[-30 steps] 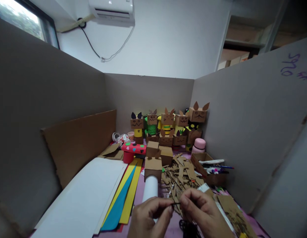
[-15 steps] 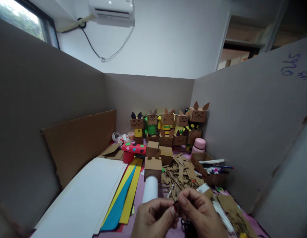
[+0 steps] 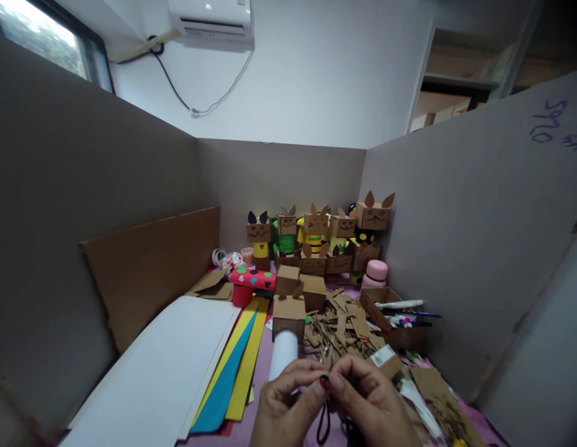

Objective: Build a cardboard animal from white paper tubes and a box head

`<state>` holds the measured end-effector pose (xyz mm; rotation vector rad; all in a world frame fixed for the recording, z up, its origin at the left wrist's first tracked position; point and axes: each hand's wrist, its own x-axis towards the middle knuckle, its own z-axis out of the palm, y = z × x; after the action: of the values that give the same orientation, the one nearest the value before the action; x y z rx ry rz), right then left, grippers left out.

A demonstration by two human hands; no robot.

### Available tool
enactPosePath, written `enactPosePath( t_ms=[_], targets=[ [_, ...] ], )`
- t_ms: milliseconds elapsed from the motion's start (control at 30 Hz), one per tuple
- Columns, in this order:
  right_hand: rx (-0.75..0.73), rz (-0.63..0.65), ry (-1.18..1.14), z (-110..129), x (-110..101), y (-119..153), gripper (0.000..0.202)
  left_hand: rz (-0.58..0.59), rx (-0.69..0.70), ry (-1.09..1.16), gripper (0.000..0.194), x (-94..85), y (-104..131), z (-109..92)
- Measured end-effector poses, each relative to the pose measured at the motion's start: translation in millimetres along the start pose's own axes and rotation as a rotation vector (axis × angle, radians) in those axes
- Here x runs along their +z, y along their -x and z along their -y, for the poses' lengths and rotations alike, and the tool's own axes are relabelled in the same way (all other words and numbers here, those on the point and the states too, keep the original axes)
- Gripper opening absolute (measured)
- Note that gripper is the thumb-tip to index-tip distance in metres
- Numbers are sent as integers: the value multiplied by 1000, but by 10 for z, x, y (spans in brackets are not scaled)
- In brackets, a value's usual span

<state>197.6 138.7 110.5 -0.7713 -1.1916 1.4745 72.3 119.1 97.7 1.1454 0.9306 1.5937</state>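
Both hands meet low in the middle of the head view, fingertips close together. My left hand (image 3: 293,403) is closed in a pinch, a dark red spot showing at its thumb tip. Beside it, my right hand (image 3: 363,397) pinches too. A thin black cord (image 3: 322,425) hangs in a loop beneath the fingers, and more dark material lies under my right hand. What exactly each pinch holds is too small to tell. Just beyond my left hand lies a white paper tube (image 3: 284,354), its far end against a cardboard box (image 3: 289,313).
Cardboard scraps (image 3: 342,329) are heaped beyond my right hand, near a box of pens (image 3: 400,335). White sheets (image 3: 153,372) and coloured strips (image 3: 244,372) lie left. Cardboard animal figures (image 3: 315,223) and a pink bottle (image 3: 375,273) stand behind. Grey partitions (image 3: 279,174) enclose the table.
The black cord now hangs as a longer loop between my hands. My fingertips have shifted slightly, and the dark piece seen between them before is mostly hidden.
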Motion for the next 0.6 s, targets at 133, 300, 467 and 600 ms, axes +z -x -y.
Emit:
enactPosePath(
  t_ms=[133, 300, 467, 600],
  targets=[
    [9, 104, 16, -52, -52, -28, 38, -1, -64, 67, 21, 22, -4, -18],
    [12, 139, 5, -99, -93, -37, 35, -13, -128, 130, 23, 35, -10, -39],
    [13, 121, 33, -64, -40, -27, 38, -7, -151, 136, 25, 11, -24, 26],
    [6, 112, 64, -25, -27, -20, 40, -45, -166, 194, 26, 40, -8, -10]
  ],
)
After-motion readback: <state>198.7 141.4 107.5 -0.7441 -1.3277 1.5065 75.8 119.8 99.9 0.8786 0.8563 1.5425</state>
